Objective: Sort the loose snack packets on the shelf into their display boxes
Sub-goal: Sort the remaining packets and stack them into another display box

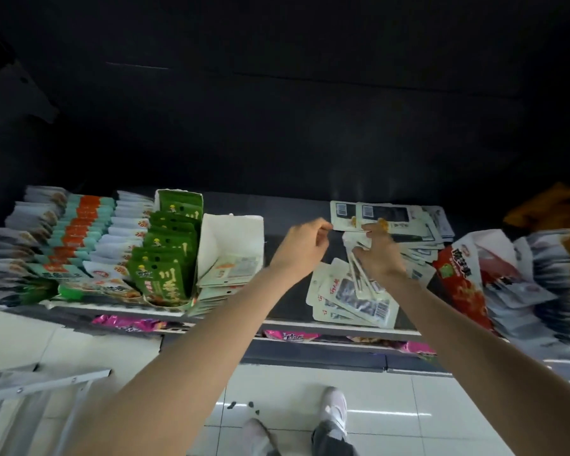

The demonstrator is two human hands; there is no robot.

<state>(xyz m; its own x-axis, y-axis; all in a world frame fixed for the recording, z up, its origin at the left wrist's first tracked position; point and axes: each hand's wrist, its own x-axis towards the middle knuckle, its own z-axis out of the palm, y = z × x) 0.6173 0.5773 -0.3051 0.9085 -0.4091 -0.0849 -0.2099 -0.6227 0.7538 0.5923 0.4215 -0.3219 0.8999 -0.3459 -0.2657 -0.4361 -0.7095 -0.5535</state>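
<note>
The loose white snack packets [352, 294] lay scattered on a dark shop shelf [287, 222], some fanned near its front edge, others farther back with barcodes up [375, 213]. Pale floor tiles [441, 406] ran below, and the space above the shelf was dark. Both arms reached forward over the shelf. The right hand [377, 255] gripped a bunch of white packets, fingers curled around them, right above the fanned pile. The left hand [305, 243] hung just beside it, fingertips pinched on the edge of one back packet. To the left stood an open white display box [231, 245] holding a few packets, then a green box of green packets [165, 258]. A red snack bag [459, 281] lay to the right.
</note>
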